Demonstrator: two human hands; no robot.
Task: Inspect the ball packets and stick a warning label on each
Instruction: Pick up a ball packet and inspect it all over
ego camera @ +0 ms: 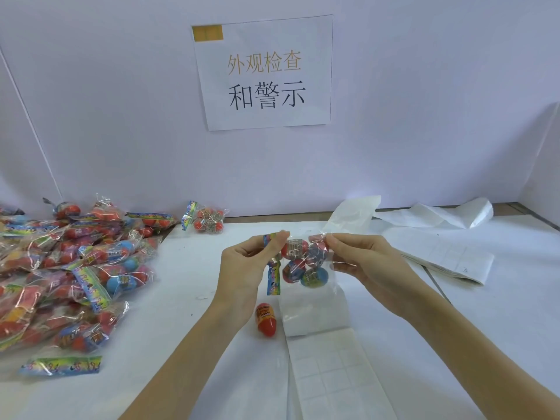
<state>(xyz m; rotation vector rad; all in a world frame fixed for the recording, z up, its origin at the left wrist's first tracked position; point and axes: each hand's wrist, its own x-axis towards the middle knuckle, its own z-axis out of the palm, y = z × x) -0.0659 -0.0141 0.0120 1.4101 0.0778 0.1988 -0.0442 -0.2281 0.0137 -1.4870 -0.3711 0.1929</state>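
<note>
A clear ball packet (pixel 304 265) with red and blue balls hangs above the table between both hands. My left hand (pixel 248 268) pinches its left end by the coloured header strip. My right hand (pixel 360 259) pinches its right top edge. A small label shows on the packet's upper balls. Below it lies a roll of white label sheet (pixel 315 316), its strip of blank labels (pixel 330 371) running toward me. A loose red ball (pixel 265 319) lies beside the roll.
A big pile of ball packets (pixel 66 274) covers the table's left side. One packet (pixel 206 220) sits alone by the back wall. Spent backing paper (pixel 436 216) and a folded sheet (pixel 448 256) lie at the right. A paper sign (pixel 266 74) hangs on the wall.
</note>
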